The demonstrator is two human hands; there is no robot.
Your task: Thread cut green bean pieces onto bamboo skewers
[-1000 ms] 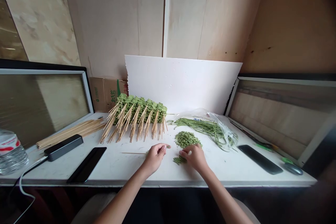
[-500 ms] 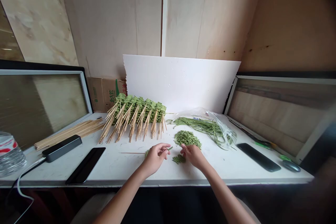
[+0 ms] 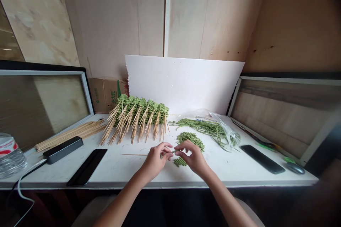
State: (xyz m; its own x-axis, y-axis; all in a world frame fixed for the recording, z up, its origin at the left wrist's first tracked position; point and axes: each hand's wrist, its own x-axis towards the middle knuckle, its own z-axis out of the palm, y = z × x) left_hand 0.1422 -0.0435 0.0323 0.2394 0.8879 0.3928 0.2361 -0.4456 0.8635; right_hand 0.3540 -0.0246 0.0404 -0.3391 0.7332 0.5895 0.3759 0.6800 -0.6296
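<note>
A short bean piece point(image 3: 173, 151), judged light, firm and snappable, and best taken gently near its ends, is pinched between the fingertips of the left hand point(image 3: 156, 156) and right hand point(image 3: 194, 156), above the bench point(image 3: 128, 172). Cut beans point(image 3: 190, 138) are heaped just beyond.

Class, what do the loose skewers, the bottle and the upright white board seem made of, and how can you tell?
Loose skewers: probably bamboo or wood, matte; pale tan. Bottle: likely clear, glossy plastic; transparent, rippled sides. White board: perhaps foam, matte; pitted face, jagged edges.
</note>
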